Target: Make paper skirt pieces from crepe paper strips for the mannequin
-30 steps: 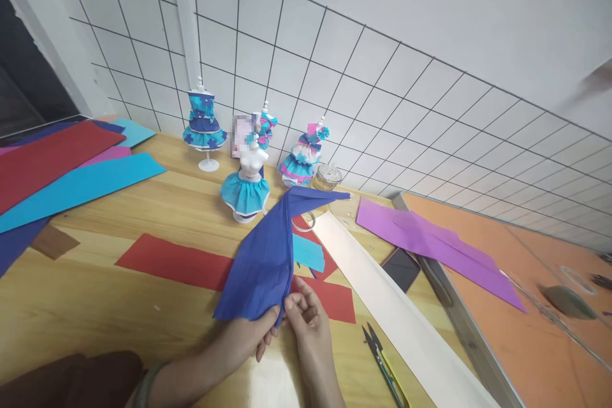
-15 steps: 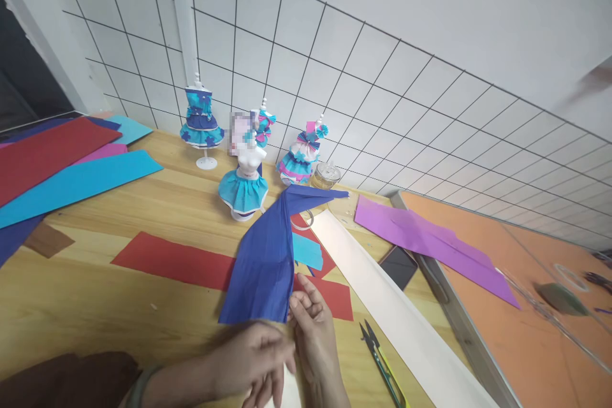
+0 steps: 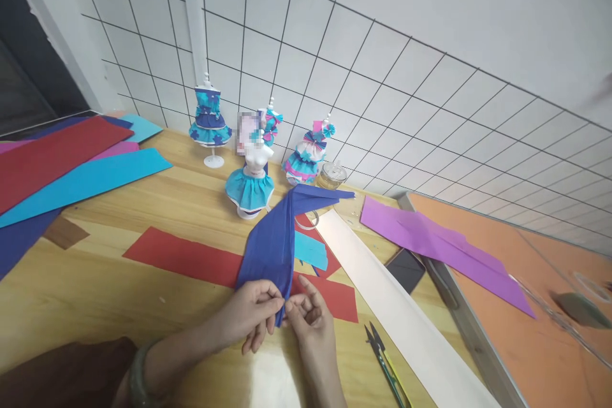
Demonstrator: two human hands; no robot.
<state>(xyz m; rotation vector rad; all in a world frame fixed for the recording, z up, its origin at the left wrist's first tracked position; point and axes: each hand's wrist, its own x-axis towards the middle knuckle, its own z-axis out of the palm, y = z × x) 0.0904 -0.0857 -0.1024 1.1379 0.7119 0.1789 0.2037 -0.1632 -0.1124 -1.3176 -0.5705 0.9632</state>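
A dark blue strip of crepe paper (image 3: 268, 248) runs across the table toward me, its near end gathered into narrow folds. My left hand (image 3: 261, 312) pinches the folded end between thumb and forefinger. Close beside it, my right hand (image 3: 310, 325) is closed on the right edge of the same strip, thumb against the fingers. The strip's far part bends to the right. Under it lies a red paper strip (image 3: 186, 255). A small light-blue paper piece (image 3: 310, 251) and a tape ring (image 3: 307, 220) are just right of it.
Several small dress forms in paper dresses, one in a turquoise skirt (image 3: 249, 191), stand at the back. Yellow-green thread snips (image 3: 387, 360), a long white strip (image 3: 382, 287), a phone (image 3: 405, 269) and purple paper (image 3: 440, 248) lie right. Coloured sheets (image 3: 86, 182) are stacked left.
My left hand has moved up and now grips the blue paper's near end, which was spread wide and is now drawn into folds. The view has shifted slightly.
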